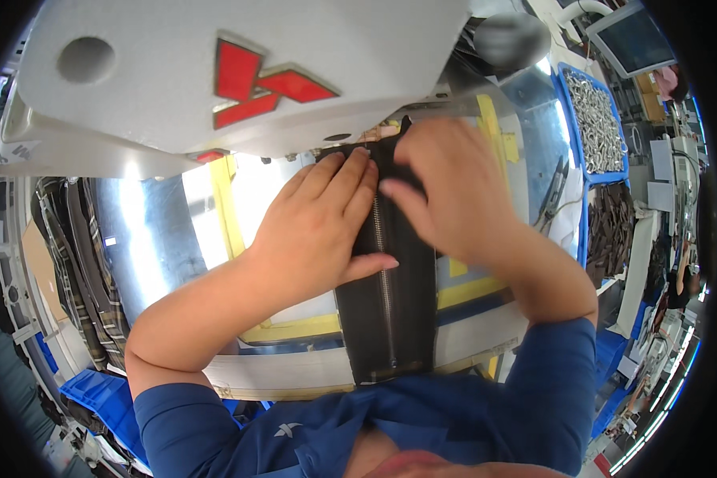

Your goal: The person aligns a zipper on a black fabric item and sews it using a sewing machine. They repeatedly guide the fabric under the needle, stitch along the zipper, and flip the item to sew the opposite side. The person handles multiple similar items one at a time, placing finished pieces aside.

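A long strip of dark fabric (410,319) with a metal zipper (386,319) lies lengthwise under a white sewing machine (147,80) bearing a red emblem. My left hand (319,227) is open, fingers laid along the fabric beside the zipper, thumb stretched across it. My right hand (454,183), blurred, is at the upper right of the fabric near its raised dark edge, thumb apart and other fingers bent; whether they grip it I cannot tell. The needle area is mostly hidden by the machine head.
Metal scissors (551,199) lie right of the fabric. Beyond are a blue tray (623,171) of metal pieces and dark small parts (609,231). Folded plaid fabric (84,271) is at the left, a blue crate (103,398) below it, and a screen (631,40) at top right.
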`<action>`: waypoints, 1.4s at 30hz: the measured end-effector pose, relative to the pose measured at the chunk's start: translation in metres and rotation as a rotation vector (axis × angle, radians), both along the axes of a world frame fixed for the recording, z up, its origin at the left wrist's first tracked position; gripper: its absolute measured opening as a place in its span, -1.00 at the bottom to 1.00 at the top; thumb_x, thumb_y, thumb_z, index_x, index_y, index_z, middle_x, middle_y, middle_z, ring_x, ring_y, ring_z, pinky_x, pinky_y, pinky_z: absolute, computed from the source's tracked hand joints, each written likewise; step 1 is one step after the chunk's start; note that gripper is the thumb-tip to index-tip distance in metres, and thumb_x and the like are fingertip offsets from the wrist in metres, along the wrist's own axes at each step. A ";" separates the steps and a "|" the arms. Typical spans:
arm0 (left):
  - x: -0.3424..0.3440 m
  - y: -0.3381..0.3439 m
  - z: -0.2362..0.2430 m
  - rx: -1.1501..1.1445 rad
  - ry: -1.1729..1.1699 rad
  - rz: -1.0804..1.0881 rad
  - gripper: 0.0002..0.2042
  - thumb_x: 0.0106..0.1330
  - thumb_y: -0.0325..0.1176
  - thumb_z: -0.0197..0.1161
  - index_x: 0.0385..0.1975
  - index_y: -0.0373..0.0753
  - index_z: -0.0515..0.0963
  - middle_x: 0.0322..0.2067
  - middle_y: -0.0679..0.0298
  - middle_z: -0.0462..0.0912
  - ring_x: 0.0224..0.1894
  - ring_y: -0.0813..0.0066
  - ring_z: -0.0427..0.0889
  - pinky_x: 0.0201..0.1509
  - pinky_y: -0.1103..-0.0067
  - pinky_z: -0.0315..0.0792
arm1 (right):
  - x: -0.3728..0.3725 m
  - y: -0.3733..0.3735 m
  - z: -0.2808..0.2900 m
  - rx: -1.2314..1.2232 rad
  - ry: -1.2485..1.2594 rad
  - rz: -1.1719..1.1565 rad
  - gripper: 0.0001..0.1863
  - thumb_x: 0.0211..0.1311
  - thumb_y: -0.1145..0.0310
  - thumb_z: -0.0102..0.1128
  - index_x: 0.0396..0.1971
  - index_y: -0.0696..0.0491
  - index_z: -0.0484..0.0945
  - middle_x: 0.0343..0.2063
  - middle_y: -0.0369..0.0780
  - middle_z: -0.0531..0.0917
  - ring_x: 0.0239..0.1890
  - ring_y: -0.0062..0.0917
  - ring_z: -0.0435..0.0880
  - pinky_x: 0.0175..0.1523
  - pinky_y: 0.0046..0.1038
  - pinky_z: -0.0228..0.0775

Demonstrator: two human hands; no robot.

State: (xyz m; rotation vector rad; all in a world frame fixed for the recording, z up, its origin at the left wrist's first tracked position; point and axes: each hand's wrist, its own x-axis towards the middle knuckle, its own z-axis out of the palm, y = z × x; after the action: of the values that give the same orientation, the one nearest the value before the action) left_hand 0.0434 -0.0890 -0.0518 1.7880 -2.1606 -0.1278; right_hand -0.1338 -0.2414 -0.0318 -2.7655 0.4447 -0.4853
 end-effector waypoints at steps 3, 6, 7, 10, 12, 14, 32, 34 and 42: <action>-0.001 -0.002 -0.002 -0.002 0.033 -0.004 -0.01 0.07 0.26 0.54 0.31 -0.51 0.48 0.31 -0.14 0.53 0.32 -0.13 0.53 0.44 0.17 0.44 | -0.007 0.011 -0.003 0.084 -0.007 0.168 -0.45 0.15 0.22 0.53 0.05 0.23 0.59 0.13 0.04 0.61 0.17 0.01 0.60 0.32 -0.06 0.44; -0.002 0.000 -0.001 0.011 0.037 0.003 0.00 0.05 0.25 0.55 0.32 -0.50 0.47 0.33 -0.15 0.51 0.32 -0.14 0.52 0.44 0.16 0.43 | -0.007 0.013 -0.005 0.078 0.072 0.201 -0.38 0.16 0.21 0.52 0.10 0.32 0.56 0.17 0.10 0.60 0.22 0.01 0.60 0.40 -0.09 0.42; -0.002 0.000 -0.001 0.012 0.041 0.005 0.00 0.05 0.24 0.56 0.32 -0.50 0.47 0.33 -0.15 0.51 0.32 -0.14 0.52 0.44 0.16 0.43 | -0.007 0.013 -0.004 0.082 0.086 0.203 -0.36 0.16 0.21 0.52 0.11 0.34 0.55 0.18 0.11 0.60 0.24 0.01 0.59 0.42 -0.10 0.42; -0.002 0.000 -0.002 0.016 0.053 0.009 0.00 0.03 0.23 0.57 0.32 -0.50 0.46 0.34 -0.15 0.50 0.33 -0.15 0.51 0.43 0.15 0.43 | -0.007 0.013 -0.005 0.138 0.079 0.200 -0.35 0.17 0.20 0.51 0.11 0.37 0.54 0.19 0.14 0.59 0.26 0.02 0.58 0.44 -0.12 0.41; -0.002 0.000 -0.002 0.016 0.061 0.011 0.01 0.03 0.22 0.58 0.32 -0.50 0.46 0.34 -0.15 0.50 0.32 -0.16 0.51 0.42 0.14 0.43 | -0.007 0.012 -0.006 0.162 0.073 0.209 -0.34 0.17 0.20 0.51 0.11 0.38 0.54 0.19 0.15 0.59 0.27 0.02 0.58 0.45 -0.13 0.41; -0.002 0.001 -0.002 0.016 0.064 0.011 0.00 0.03 0.21 0.59 0.32 -0.50 0.46 0.33 -0.15 0.50 0.32 -0.16 0.52 0.42 0.14 0.42 | -0.006 0.011 -0.006 0.159 0.082 0.230 -0.33 0.16 0.20 0.51 0.12 0.38 0.53 0.20 0.16 0.58 0.28 0.03 0.57 0.45 -0.13 0.41; -0.006 0.002 -0.001 0.071 -0.002 0.032 0.02 -0.01 0.07 0.63 0.39 -0.49 0.39 0.47 -0.15 0.39 0.43 -0.21 0.40 0.54 0.12 0.26 | -0.097 -0.036 0.065 0.030 -0.075 -0.191 -0.74 0.30 0.24 0.47 -0.20 0.12 0.74 -0.25 -0.16 0.77 -0.21 -0.25 0.76 -0.07 -0.28 0.61; -0.007 0.002 0.000 0.053 -0.017 0.030 0.00 0.03 0.07 0.63 0.39 -0.48 0.40 0.46 -0.15 0.39 0.40 -0.17 0.43 0.51 0.13 0.29 | -0.137 -0.067 0.078 0.128 0.073 -0.555 -0.78 0.31 0.28 0.43 -0.27 0.15 0.75 -0.36 -0.14 0.76 -0.30 -0.35 0.74 -0.14 -0.34 0.58; -0.008 0.001 -0.004 0.011 -0.004 0.010 -0.03 0.04 0.05 0.63 0.38 -0.47 0.41 0.45 -0.14 0.40 0.41 -0.17 0.41 0.52 0.13 0.27 | -0.299 -0.132 -0.015 0.044 0.135 -1.111 -0.54 0.01 0.10 0.65 -0.23 0.16 0.76 -0.34 -0.09 0.81 -0.22 -0.28 0.82 0.01 -0.32 0.60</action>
State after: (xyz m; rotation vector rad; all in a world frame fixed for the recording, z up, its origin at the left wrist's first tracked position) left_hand 0.0355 -0.0883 -0.0562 1.8061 -2.1570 -0.1341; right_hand -0.4327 -0.3732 -0.0473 -2.2616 1.9853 -0.4773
